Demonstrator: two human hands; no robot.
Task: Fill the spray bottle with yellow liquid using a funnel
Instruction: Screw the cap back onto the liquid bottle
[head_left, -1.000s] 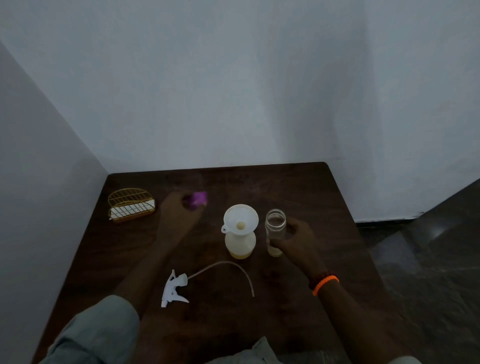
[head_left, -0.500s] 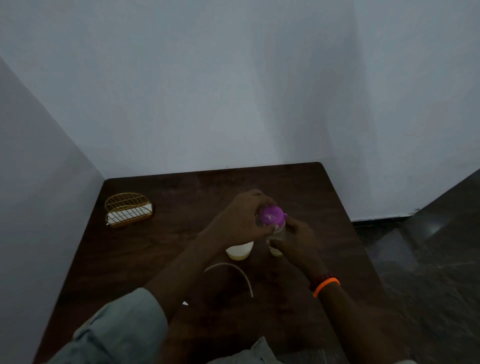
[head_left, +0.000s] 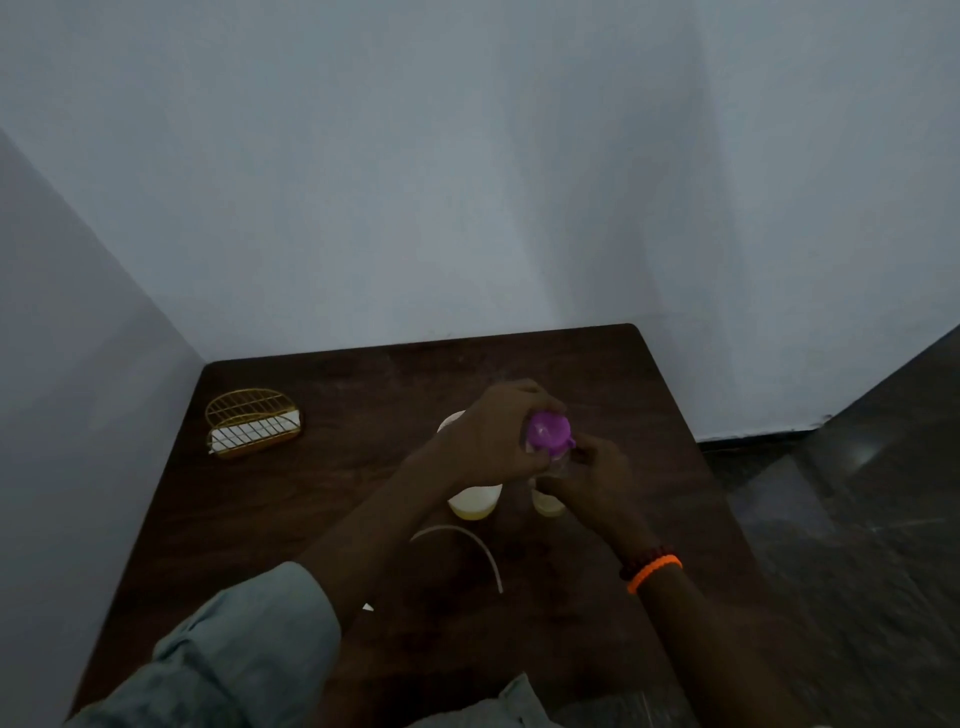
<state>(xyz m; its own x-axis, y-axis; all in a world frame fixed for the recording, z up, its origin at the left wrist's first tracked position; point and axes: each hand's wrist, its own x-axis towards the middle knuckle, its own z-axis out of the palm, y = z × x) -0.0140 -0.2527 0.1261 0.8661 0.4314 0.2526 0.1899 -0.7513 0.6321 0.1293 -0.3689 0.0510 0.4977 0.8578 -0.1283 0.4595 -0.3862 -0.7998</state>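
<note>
Upright jar (head_left: 549, 501), long axis vertical; left hand (head_left: 498, 436) clasps the purple lid (head_left: 548, 431) from above, right hand (head_left: 587, 470) grips the jar's side.

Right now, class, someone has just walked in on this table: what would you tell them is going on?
A person is closing a small clear jar. The left hand holds a purple cap on its mouth, while the right hand grips the jar's body. Beside it stands the white spray bottle, yellow liquid showing at its base; a white rim, probably the funnel, peeks out behind the left hand. The sprayer's dip tube lies loose on the dark table, so the sprayer is not yet refitted. A gold wire holder sits far left.
</note>
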